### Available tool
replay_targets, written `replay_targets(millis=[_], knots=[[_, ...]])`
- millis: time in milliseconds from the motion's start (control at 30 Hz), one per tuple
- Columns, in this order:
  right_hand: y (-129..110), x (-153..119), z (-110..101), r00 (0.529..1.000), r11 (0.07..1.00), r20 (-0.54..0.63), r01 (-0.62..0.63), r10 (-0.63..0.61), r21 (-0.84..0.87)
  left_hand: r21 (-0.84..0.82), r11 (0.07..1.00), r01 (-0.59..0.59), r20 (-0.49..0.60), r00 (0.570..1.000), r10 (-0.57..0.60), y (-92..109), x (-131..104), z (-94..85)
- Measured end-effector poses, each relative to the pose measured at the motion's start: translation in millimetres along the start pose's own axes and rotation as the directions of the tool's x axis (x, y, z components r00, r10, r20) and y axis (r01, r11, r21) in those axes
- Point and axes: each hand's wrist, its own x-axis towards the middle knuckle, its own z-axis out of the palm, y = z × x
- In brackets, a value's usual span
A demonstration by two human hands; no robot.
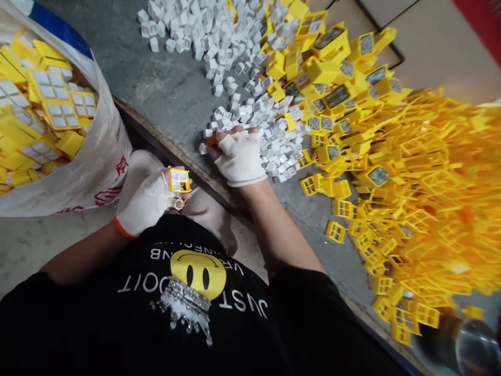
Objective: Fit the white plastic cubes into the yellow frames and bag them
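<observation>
My left hand (146,196), in a white fingerless glove with an orange cuff edge, is closed around a small yellow four-window frame (189,180). White square caps fill three of its openings; the lower right one looks bare. Over the table, my right hand (242,156), gloved in the same white, reaches into a pile of small white caps (274,149). Its fingers are curled down at the pile's near edge, and what they pinch, if anything, is hidden. Something orange shows by its fingertips, too blurred to tell.
A large white woven sack (111,151) at the left holds yellow housings with white caps. On the grey table (156,94), more white caps lie at the back. Yellow housings (332,44) and a big heap of yellow frames (430,198) cover the right. The wooden table edge (172,149) runs before my knees.
</observation>
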Motion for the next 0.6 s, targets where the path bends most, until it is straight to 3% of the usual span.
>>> replay_targets(millis=[133, 200, 333, 400, 467, 533, 567, 600], knots=[[-6, -31, -25, 0.984, 0.928, 0.075, 0.128, -0.164, 0.349, 0.042, 0.998, -0.051, 0.025, 0.998, 0.05, -3, 4, 0.7], [-13, -43, -31, 0.971, 0.899, 0.127, 0.131, -0.2, 0.417, 0.086, 0.995, -0.05, 0.035, 0.998, 0.047, -5, 5, 5.5], [-22, -57, -26, 0.961, 0.894, 0.227, 0.039, -0.155, 0.446, 0.185, 0.982, -0.036, 0.017, 0.999, 0.033, -5, 5, 20.5], [-15, -62, -23, 0.967, 0.86, 0.225, -0.011, -0.121, 0.51, 0.177, 0.984, 0.024, 0.064, 0.997, -0.035, -3, 7, 28.9], [6, -68, -28, 0.986, 0.816, 0.156, -0.046, -0.055, 0.576, 0.146, 0.982, 0.119, 0.07, 0.989, -0.13, -1, 9, 37.0], [42, -72, -42, 0.991, 0.834, 0.047, -0.134, 0.129, 0.536, 0.123, 0.977, 0.173, 0.007, 0.984, -0.175, 1, 12, 43.5], [65, -73, -52, 0.965, 0.859, -0.008, -0.229, 0.261, 0.458, 0.123, 0.977, 0.173, -0.032, 0.985, -0.171, 1, 13, 45.8], [91, -71, -61, 0.907, 0.87, -0.07, -0.373, 0.415, 0.321, 0.13, 0.979, 0.16, -0.056, 0.986, -0.154, 1, 14, 47.4]])
